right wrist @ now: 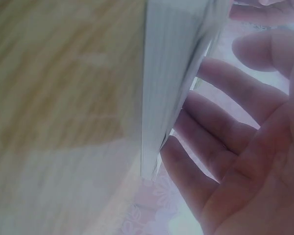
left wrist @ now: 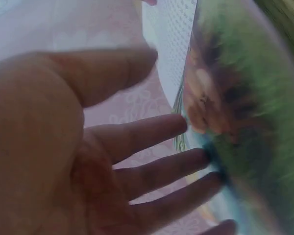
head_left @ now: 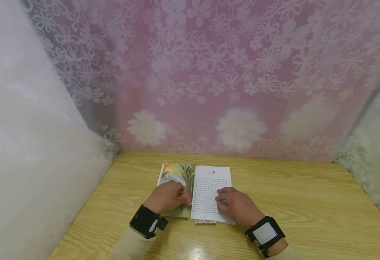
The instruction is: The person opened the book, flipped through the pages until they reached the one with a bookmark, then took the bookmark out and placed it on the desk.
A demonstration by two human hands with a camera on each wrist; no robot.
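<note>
An open book [head_left: 206,191] lies on the table, with printed text on its right page and a coloured picture [head_left: 176,169] on its left one. My left hand [head_left: 167,196] rests over the picture page; in the left wrist view its fingers [left wrist: 152,166] stretch out to the page and the thumb stands apart. Over the outer part of the text page is my right hand [head_left: 240,206]. Its loosely bent fingertips [right wrist: 172,146] touch the page near the book's edge, seen in the right wrist view beside the thick page block [right wrist: 169,73]. Neither hand pinches anything.
The book lies near the middle of a wooden table [head_left: 307,202]. A patterned strip [head_left: 205,221] shows under the book's near edge. A pink flowered curtain [head_left: 209,90] hangs behind the table, and a white sheet [head_left: 40,144] borders its left side.
</note>
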